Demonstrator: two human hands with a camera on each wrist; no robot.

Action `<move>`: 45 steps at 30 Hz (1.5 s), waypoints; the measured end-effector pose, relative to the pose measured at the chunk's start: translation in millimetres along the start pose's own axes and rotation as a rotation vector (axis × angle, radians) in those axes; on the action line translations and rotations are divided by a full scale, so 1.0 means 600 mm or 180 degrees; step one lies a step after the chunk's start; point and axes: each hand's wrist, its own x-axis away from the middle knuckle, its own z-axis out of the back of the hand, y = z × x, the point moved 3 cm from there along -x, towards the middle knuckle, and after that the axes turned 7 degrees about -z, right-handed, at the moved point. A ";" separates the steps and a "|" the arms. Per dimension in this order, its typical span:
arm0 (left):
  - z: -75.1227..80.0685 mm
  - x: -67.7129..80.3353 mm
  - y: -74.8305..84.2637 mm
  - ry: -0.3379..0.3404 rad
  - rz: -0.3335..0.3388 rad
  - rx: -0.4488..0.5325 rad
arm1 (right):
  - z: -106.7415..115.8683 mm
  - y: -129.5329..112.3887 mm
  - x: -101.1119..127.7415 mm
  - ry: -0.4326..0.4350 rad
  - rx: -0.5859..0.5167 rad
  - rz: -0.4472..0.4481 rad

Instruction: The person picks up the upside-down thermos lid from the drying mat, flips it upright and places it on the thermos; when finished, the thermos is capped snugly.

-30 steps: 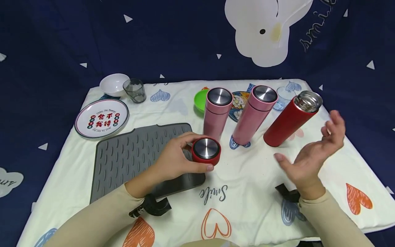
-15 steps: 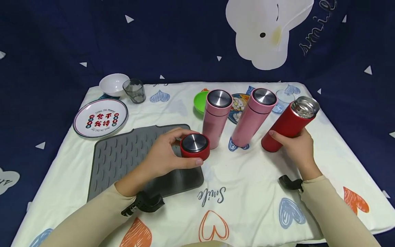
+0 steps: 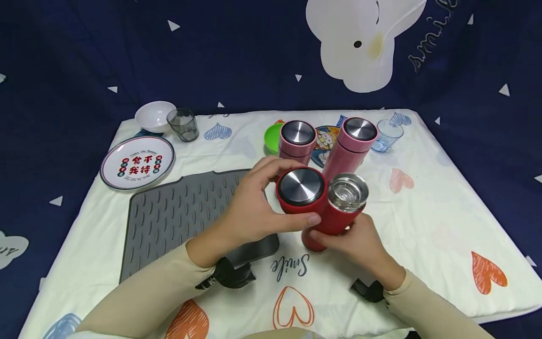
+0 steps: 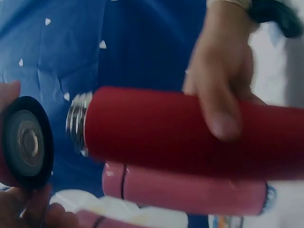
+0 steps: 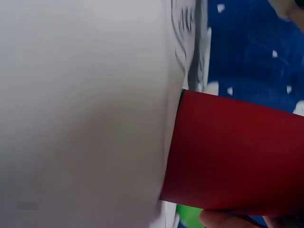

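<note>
In the head view my left hand (image 3: pixel 254 212) grips a red thermos lid (image 3: pixel 301 187) with a shiny steel top, thumb in front and fingers behind. Right beside it, my right hand (image 3: pixel 364 245) holds the red thermos bottle (image 3: pixel 334 220) round its body. Its mouth is uncovered, with a steel neck (image 3: pixel 348 192) and a strainer inside. Seen from the left wrist, the lid's hollow underside (image 4: pixel 29 142) faces the threaded neck (image 4: pixel 78 123), with a gap between. The right wrist view shows the bottle's base close over the white cloth.
Two pink thermoses (image 3: pixel 298 136) with lids on stand just behind the hands. A grey ridged mat (image 3: pixel 169 221) lies under the left forearm. Farther back are a plate (image 3: pixel 137 162), a white bowl (image 3: pixel 155 117), a dark glass (image 3: pixel 183 125), a green bowl (image 3: pixel 272 137) and a clear glass (image 3: pixel 386 135).
My right hand, open and apart a second ago, has taken hold of the red thermos bottle and brought it left to the middle. The left hand has moved the lid right, toward it.
</note>
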 end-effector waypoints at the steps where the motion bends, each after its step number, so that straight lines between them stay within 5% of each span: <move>1: -0.006 -0.006 0.004 0.0011 -0.0064 -0.0007 | -0.008 -0.004 0.000 -0.0063 -0.0022 0.0054; 12: -0.055 -0.040 0.005 -0.0290 -0.0194 -0.0800 | -0.026 -0.013 -0.007 -0.0305 0.0129 0.0217; 15: -0.056 -0.043 -0.002 -0.0556 -0.0120 -0.0583 | -0.026 -0.013 -0.004 -0.0283 0.0024 0.0251; 20: -0.048 -0.039 -0.022 -0.0958 0.0190 0.0360 | -0.022 -0.047 0.000 -0.0394 -0.0201 0.0308; 26: -0.065 -0.031 -0.025 -0.0742 -0.0093 0.0034 | -0.017 -0.074 -0.001 -0.0402 -0.0165 0.0459; 30: -0.067 -0.030 -0.030 -0.0680 -0.0260 0.0353 | -0.019 -0.071 -0.005 -0.0395 -0.0194 0.0504; 45: -0.069 -0.038 -0.022 -0.0793 -0.0172 0.0578 | -0.020 -0.070 -0.011 -0.0445 -0.0290 0.0534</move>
